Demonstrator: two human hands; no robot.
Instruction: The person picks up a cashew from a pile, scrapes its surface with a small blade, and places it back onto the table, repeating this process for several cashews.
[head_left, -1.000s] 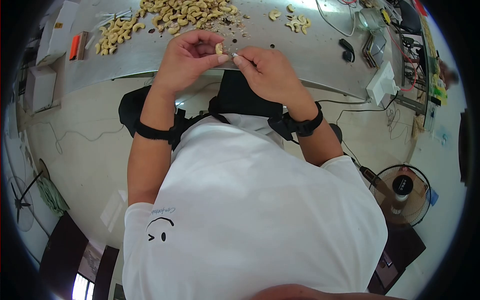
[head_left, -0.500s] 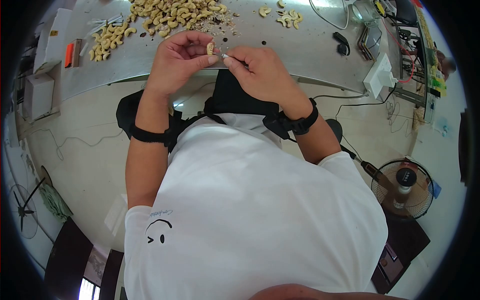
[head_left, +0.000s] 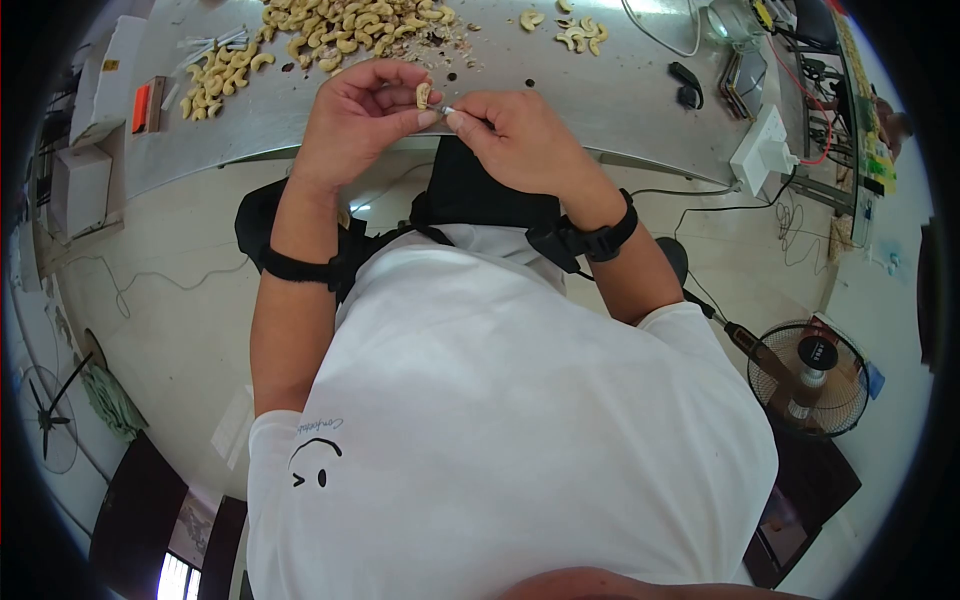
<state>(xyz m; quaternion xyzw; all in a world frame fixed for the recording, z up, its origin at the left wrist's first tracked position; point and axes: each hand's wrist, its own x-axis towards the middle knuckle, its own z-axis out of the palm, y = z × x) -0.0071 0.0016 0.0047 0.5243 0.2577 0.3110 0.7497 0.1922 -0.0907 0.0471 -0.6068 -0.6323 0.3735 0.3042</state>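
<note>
A single cashew [head_left: 423, 95] stands between the thumb and fingertips of my left hand [head_left: 362, 122], which is closed on it above the table's front edge. From the right, my right hand [head_left: 525, 140] pinches a slim craft knife [head_left: 448, 111]; its silvery front end points at the nut and its dark rear shows behind the fingers. The blade tip is too small to tell whether it touches the cashew. Beyond my hands lies a large heap of cashews [head_left: 350, 25], with flaky skin crumbs [head_left: 440, 45] spread along its right side.
A smaller cashew pile [head_left: 215, 82] lies at left, near an orange-and-brown box [head_left: 147, 105]. A few cashews [head_left: 580, 36] sit farther right. Black clip-like object [head_left: 686, 85], power strip [head_left: 762, 145] and cables occupy the right side of the metal table [head_left: 600, 110].
Both hands stay almost in place. The cashew appears slightly turned in my left fingers, and the whole view has shifted a little.
</note>
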